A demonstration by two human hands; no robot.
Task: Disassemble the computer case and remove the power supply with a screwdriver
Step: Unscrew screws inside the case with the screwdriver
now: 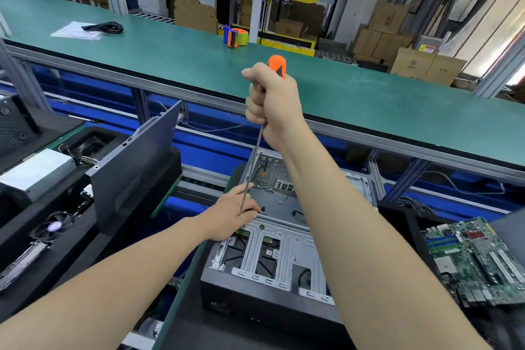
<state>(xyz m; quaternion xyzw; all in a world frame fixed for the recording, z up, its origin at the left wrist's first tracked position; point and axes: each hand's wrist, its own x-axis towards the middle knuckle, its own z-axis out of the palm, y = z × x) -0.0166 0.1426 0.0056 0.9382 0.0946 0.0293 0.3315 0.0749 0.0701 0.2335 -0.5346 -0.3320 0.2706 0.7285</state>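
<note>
An open computer case (272,253) lies flat in front of me, its metal drive cage and bare floor showing. My right hand (270,102) grips the orange-and-black handle of a long screwdriver (277,64), raised high above the case. The thin shaft (254,162) slants down and left to the case's left edge. There my left hand (234,213) rests on the case rim, its fingers pinching the shaft near the tip. The tip itself is hidden behind those fingers. A silver power supply (34,170) sits on the black surface at the left.
A dark side panel (133,165) leans upright left of the case. A green motherboard (480,258) lies at the right. A fan and black parts (54,226) sit lower left. Behind runs a long green bench (369,94) with a tape dispenser (235,35) and a black cable (103,27).
</note>
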